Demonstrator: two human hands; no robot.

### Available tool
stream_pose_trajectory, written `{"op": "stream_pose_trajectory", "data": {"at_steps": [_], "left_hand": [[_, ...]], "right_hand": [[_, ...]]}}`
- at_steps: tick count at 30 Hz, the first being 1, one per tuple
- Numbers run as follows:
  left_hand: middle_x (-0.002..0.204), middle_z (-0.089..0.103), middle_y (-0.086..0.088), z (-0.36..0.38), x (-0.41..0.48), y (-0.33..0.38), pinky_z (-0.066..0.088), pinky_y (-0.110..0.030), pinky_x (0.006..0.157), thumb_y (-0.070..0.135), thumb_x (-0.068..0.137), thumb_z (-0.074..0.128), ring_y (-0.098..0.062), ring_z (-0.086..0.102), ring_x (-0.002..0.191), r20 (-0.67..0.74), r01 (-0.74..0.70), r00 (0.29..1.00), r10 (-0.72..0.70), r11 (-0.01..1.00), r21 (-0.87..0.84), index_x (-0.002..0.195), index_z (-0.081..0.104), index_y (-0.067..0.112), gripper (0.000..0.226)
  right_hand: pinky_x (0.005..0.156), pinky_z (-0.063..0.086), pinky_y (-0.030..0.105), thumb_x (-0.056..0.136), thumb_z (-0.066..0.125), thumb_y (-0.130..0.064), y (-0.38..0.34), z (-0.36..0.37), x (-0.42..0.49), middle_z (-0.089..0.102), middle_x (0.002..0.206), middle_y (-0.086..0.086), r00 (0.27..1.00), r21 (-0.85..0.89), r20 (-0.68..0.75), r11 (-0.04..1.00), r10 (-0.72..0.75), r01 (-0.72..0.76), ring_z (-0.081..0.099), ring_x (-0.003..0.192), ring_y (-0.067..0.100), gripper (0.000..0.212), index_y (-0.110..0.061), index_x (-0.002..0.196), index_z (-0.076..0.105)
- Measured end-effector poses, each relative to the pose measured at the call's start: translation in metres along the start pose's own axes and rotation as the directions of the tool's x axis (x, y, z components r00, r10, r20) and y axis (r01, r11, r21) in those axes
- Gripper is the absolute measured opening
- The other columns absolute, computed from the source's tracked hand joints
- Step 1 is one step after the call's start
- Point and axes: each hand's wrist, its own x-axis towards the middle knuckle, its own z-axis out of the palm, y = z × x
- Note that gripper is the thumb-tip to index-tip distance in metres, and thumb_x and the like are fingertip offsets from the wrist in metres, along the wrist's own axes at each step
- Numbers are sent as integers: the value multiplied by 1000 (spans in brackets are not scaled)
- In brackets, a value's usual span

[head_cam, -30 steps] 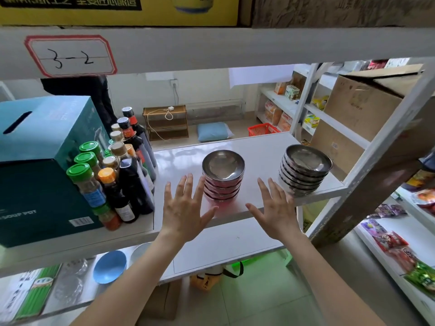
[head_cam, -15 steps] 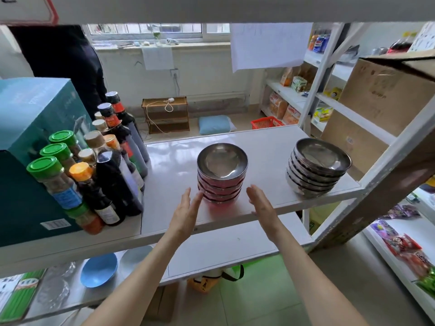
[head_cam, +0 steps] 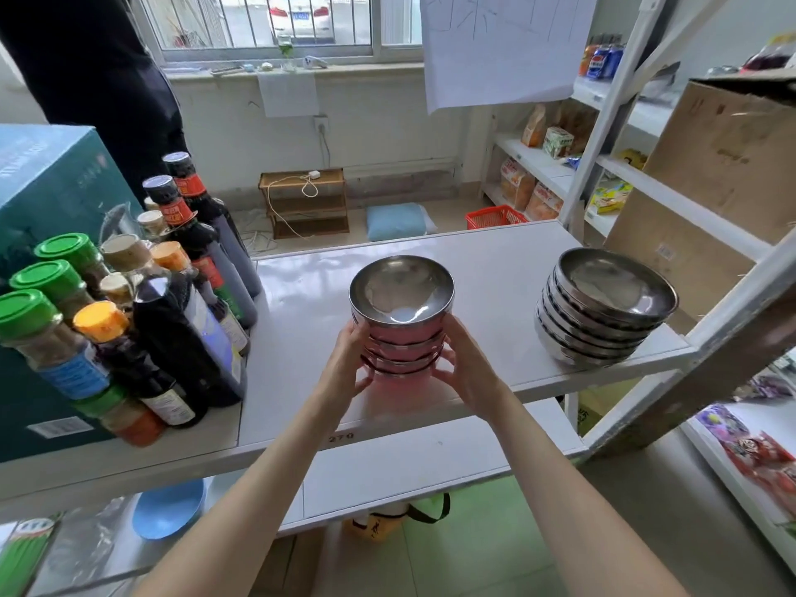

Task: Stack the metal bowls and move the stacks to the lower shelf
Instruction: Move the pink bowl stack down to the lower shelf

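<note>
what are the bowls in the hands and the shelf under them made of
The bowl stack held between the left hand and right hand looks like polished steel: the top bowl's inside is mirror-bright, the outer walls reddish. The shelf looks like white painted metal or laminate, glossy enough to reflect the window; which one is unclear.

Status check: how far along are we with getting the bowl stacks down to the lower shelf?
Done: bowls sit nested in two stacks. In hand: left hand and right hand clasp the red-sided stack, apparently not yet off the upper shelf. Left: set it on the lower shelf, then move the silver stack.
</note>
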Motion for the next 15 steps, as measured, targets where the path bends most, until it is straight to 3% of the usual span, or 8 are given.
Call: {"op": "stream_pose_trajectory", "data": {"at_steps": [5, 8, 11, 15], "left_hand": [[134, 54, 7, 0, -3, 6, 44, -41, 100, 79, 65, 46, -14, 49, 125, 43, -21, 999, 20, 1000, 6, 134, 47, 33, 83], [133, 55, 10, 2, -7, 13, 43, -40, 97, 82, 59, 49, -12, 50, 125, 64, -48, 997, 48, 999, 8, 132, 47, 36, 86], [136, 52, 9, 5, -12, 17, 42, -45, 103, 84, 58, 50, -17, 48, 128, 69, -54, 996, 54, 999, 1, 128, 48, 39, 82], [144, 45, 9, 14, -24, 22, 38, -48, 108, 95, 46, 52, -19, 44, 133, 102, -66, 992, 68, 998, -15, 125, 46, 49, 92]], "right_hand": [[84, 49, 30, 75, 56, -72, -10, -1, -4, 59, 126, -17, 1000, 10, -17, 1000, -6, 6, 53, 121, 9, 53, -45, 121, 58], [82, 48, 29, 77, 57, -68, -20, -2, -11, 64, 112, -24, 1000, 4, -15, 1000, -24, 24, 58, 112, 4, 43, -46, 113, 60], [84, 49, 29, 78, 59, -66, -30, -6, -21, 64, 112, -23, 998, -10, 5, 998, -58, 58, 62, 106, -2, 42, -45, 114, 59], [87, 51, 29, 78, 58, -63, -39, -12, -39, 64, 117, -21, 995, -2, 16, 995, -96, 96, 59, 113, 0, 54, -37, 125, 53]]}}
